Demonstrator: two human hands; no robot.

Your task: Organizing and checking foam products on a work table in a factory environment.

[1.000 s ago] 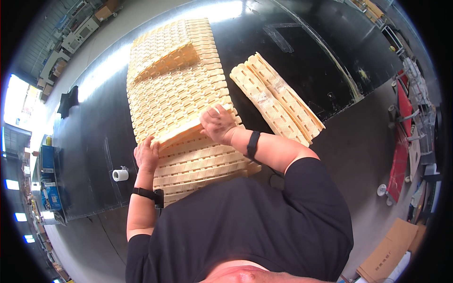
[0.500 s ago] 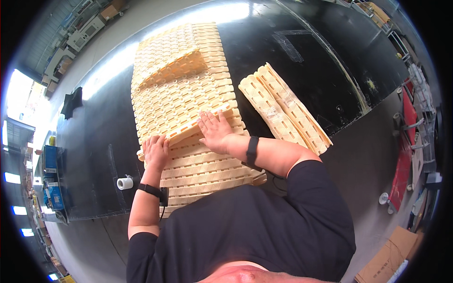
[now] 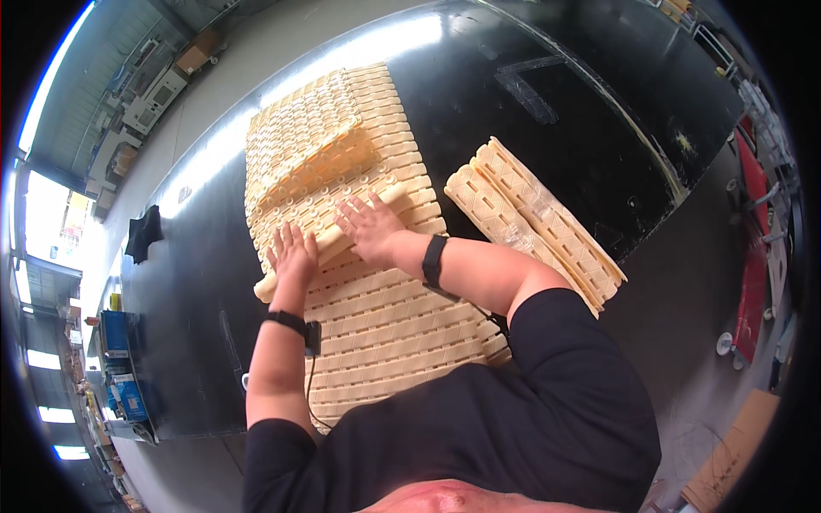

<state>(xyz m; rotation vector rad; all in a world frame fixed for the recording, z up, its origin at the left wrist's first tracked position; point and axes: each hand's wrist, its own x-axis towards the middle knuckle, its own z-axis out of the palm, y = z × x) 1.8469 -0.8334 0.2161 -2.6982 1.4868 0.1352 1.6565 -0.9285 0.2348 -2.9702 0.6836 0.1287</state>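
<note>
A long cream plastic mat of linked slats (image 3: 385, 329) lies across the black table in front of me. Across its middle, a folded or rolled edge (image 3: 267, 288) forms a raised ridge. My left hand (image 3: 292, 256) lies on the left part of this ridge, fingers spread and pointing away. Close beside it, my right hand (image 3: 371, 231) rests palm down on the ridge, fingers stretched out. Beyond the hands, a turned-over section with round studs (image 3: 304, 128) lies on the mat, its near edge lifted. Both wrists wear black bands.
Right of the mat lie two cream slatted strips (image 3: 481, 205) side by side, with clear film around them. The black table (image 3: 201, 291) carries a dark cloth (image 3: 145, 232) and blue boxes (image 3: 124, 389) at left. A red wheeled cart (image 3: 753, 295) stands at right, near cardboard (image 3: 727, 449).
Both hands have pushed forward along the mat, the ridge moving away from me and looking more rounded. More flat slats show on my side. The view has shifted slightly.
</note>
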